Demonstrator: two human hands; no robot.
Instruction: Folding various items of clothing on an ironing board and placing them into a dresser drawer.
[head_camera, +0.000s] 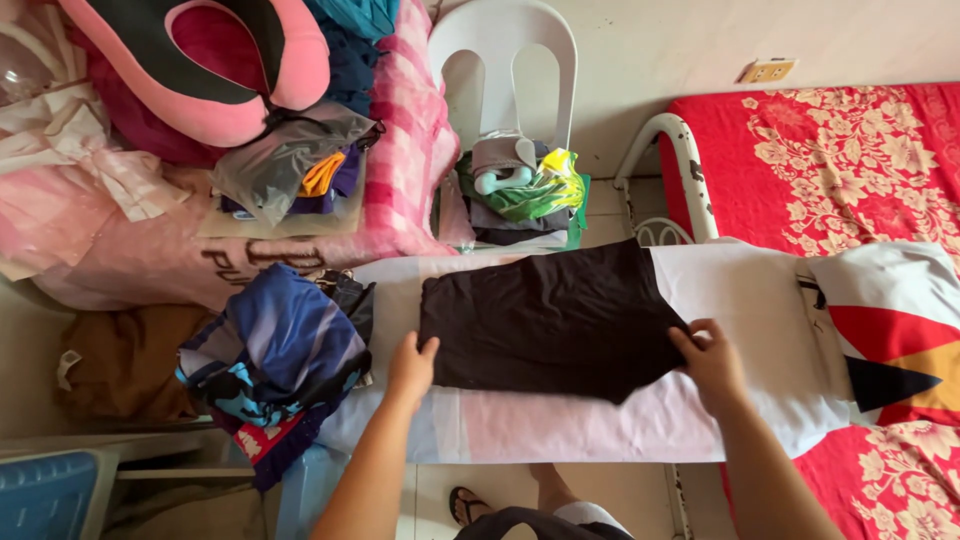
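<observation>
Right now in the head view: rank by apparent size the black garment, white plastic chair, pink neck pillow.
1. black garment
2. pink neck pillow, cropped by the frame
3. white plastic chair, farther away, partly hidden; ranks 2 and 3 unsure
</observation>
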